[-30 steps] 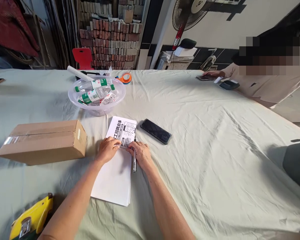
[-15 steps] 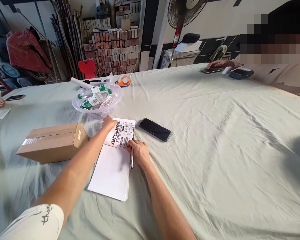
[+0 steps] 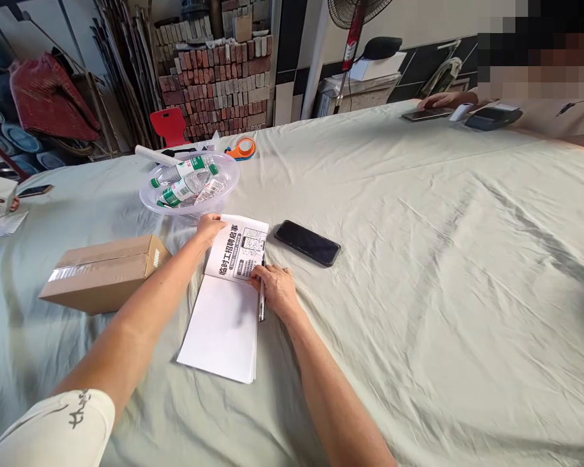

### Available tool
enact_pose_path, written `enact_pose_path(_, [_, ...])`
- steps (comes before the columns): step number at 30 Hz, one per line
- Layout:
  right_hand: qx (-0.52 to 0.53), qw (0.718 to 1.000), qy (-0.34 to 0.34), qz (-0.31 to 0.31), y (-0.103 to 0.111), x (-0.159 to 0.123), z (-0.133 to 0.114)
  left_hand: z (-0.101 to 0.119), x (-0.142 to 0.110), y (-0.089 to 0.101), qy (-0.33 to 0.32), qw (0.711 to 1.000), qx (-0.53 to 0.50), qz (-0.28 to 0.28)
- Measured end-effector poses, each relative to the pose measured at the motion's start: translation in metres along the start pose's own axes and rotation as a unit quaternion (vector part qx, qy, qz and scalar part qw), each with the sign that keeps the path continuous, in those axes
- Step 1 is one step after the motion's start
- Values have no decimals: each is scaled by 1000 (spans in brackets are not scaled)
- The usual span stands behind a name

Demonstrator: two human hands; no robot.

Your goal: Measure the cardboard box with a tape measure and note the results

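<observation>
A printed sheet [image 3: 241, 250] with large black characters and a drawing lies at the top of a stack of blank white paper [image 3: 218, 327], folded up or turned back from it. My left hand [image 3: 209, 228] is closed on the sheet's upper left edge, thumb over the print. My right hand [image 3: 277, 290] rests at the right edge of the paper, fingers curled round a pen [image 3: 261, 301] that points down along that edge. To the right of the print lies a black smartphone [image 3: 307, 243], face up and untouched.
A taped cardboard box [image 3: 102, 272] stands left of my left forearm. Beyond the paper sits a clear plastic basin [image 3: 228, 185] holding water bottles [image 3: 180, 191], with orange tape [image 3: 243, 149] behind it. A person's hand [image 3: 442, 100] touches a phone [image 3: 425, 115] at the far right.
The camera view has tilted and shifted slightly. My left fingers lie flatter along the sheet's edge than before. My right hand and the pen stay at the paper's right edge.
</observation>
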State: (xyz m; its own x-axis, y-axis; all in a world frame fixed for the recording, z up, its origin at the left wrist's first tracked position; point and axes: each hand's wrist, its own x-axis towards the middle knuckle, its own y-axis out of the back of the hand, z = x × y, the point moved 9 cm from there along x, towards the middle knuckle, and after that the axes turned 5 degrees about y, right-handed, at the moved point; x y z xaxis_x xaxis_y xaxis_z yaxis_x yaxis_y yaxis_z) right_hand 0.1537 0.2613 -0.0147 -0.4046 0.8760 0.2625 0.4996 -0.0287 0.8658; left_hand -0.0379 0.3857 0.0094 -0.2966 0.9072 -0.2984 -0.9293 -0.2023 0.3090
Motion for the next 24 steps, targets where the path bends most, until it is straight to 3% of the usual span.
enact_pose_path(9, [4, 1000, 8, 21, 2, -1, 0, 31, -21, 5, -31, 999, -33, -14])
enact_pose_path(14, [1, 1000, 11, 26, 2, -1, 0, 29, -25, -2, -49, 997, -54, -40])
enact_pose_path(24, [6, 1000, -4, 12, 4, 0, -1, 21, -15, 3, -94, 994, -56, 18])
